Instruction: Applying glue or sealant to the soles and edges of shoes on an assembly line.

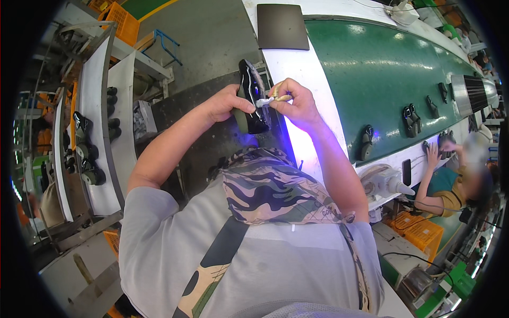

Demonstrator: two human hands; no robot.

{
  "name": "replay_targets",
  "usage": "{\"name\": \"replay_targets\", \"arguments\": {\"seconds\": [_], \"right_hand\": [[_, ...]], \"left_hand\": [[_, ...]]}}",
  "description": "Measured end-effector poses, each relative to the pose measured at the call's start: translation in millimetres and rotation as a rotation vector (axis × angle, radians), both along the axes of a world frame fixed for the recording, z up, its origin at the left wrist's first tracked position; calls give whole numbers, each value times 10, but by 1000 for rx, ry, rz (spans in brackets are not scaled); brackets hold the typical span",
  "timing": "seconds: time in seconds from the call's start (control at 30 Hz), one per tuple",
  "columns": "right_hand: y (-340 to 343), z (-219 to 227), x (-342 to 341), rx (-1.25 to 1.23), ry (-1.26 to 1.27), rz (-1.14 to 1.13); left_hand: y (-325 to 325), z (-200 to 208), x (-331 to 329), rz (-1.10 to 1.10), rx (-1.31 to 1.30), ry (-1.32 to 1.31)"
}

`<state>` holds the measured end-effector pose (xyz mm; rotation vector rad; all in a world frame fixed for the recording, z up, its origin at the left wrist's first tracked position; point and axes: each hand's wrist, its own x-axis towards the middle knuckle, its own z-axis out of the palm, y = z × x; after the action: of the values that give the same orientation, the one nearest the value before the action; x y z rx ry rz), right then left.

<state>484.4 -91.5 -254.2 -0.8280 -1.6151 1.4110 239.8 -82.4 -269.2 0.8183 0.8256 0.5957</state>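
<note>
At the frame's upper centre, my left hand (231, 103) grips a glossy black shoe (247, 84); my right hand (297, 100) pinches a small white piece (263, 102) at its edge. At right, dark shoes (366, 143) sit on a green surface (344, 79).

Shoe (247, 85): glossy black upper, olive-green showing along the side nearer the left hand (229, 104), pale grey strip down the opposite edge. Held up off any surface, long axis running roughly away from the body, gripped at its side by that hand. Small white piece (263, 102), pinched in the right hand's (290, 98) fingers, overlaps the shoe's grey-edged side; material unclear, contact too small to tell.
</note>
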Motion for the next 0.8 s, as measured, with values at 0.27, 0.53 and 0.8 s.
{"name": "replay_targets", "arguments": {"seconds": [0.27, 0.53, 0.8], "right_hand": [[-144, -61, 216, 21, -25, -13], [-248, -432, 316, -169, 263, -235], [-270, -566, 187, -375, 456, -479]], "left_hand": [[-95, -59, 54, 110, -14, -21], [-179, -213, 123, 214, -36, -333], [-151, -310, 252, 308, 100, -336]]}}
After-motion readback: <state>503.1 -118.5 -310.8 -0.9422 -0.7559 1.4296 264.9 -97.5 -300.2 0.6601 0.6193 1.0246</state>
